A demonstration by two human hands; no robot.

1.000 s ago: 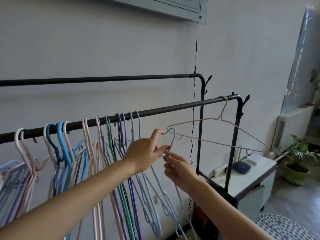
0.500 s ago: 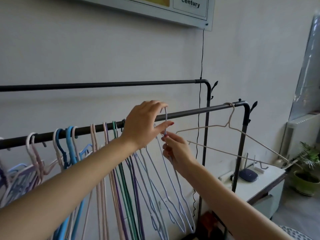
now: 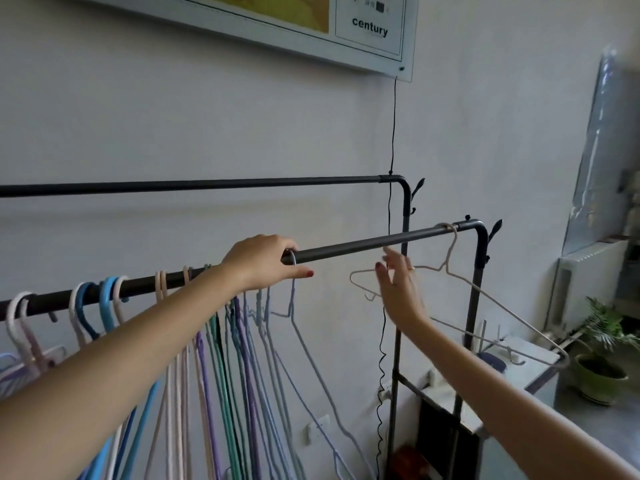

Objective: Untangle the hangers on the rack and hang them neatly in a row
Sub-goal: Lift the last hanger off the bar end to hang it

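The left hand (image 3: 266, 259) pinches the pale blue hanger (image 3: 292, 306) hook onto the rail (image 3: 363, 244); right hand (image 3: 398, 289) spread (free); next, space it toward the rail's right end

Home rm: clothes rack (image 3: 346, 245), radiator (image 3: 588, 271).

Bunched hangers (image 3: 221, 358) hang left on rail (image 3: 363, 244), lone hanger (image 3: 485, 303) right.

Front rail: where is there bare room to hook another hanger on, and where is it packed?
Bare rail runs from the left hand to the lone white hanger near the right corner. Left of that hand, coloured hangers crowd it. The back rail is bare.
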